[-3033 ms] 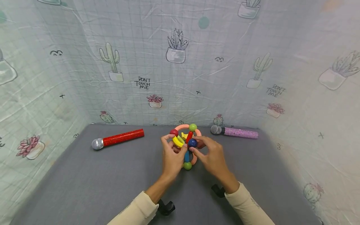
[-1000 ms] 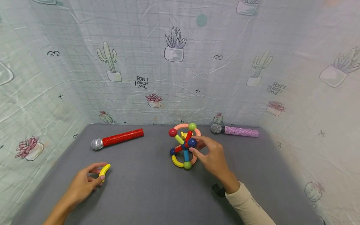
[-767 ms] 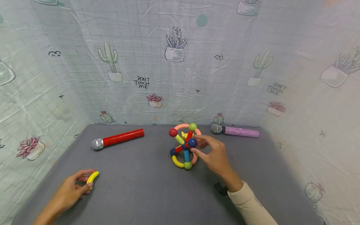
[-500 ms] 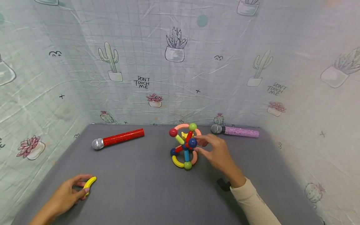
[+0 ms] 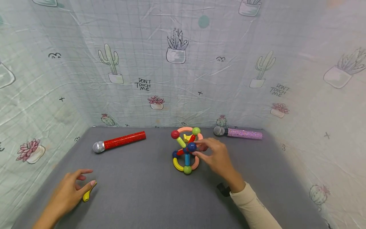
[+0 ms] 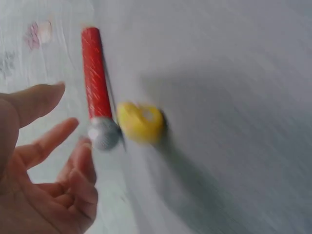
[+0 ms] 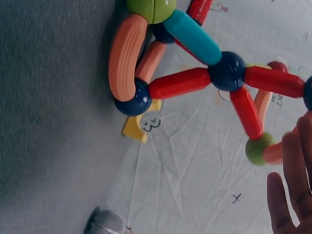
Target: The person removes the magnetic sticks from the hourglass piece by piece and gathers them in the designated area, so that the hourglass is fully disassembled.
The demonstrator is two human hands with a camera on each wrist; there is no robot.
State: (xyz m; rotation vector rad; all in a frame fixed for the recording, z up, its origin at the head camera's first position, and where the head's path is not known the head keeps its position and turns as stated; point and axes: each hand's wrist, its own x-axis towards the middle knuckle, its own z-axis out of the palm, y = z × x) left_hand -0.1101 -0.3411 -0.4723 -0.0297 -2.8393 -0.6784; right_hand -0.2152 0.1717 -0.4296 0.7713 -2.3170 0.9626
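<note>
A yellow curved toy stick (image 5: pixel 86 195) lies on the grey table at the left front. My left hand (image 5: pixel 67 192) hovers right by it, thumb and fingers spread apart; in the left wrist view a gap shows between the hand and the yellow stick (image 6: pixel 141 123). In the middle stands a ball-and-stick construction (image 5: pixel 187 160) of coloured rods, curved pieces and balls. My right hand (image 5: pixel 216 158) pinches its front blue ball (image 5: pixel 192 146) between thumb and index finger. The right wrist view shows the frame's central blue ball (image 7: pixel 226 71) with red and teal rods joined to it.
A red glitter microphone (image 5: pixel 124 141) lies at the back left, and a pink glitter microphone (image 5: pixel 245 134) at the back right. Behind the construction is a small yellow piece (image 5: pixel 187 137). A printed cloth (image 5: pixel 183 79) walls the back and sides.
My left hand has taken the yellow curved stick from the construction, carried it left and let it go on the table. The construction has just shifted slightly left, with my right hand at it.
</note>
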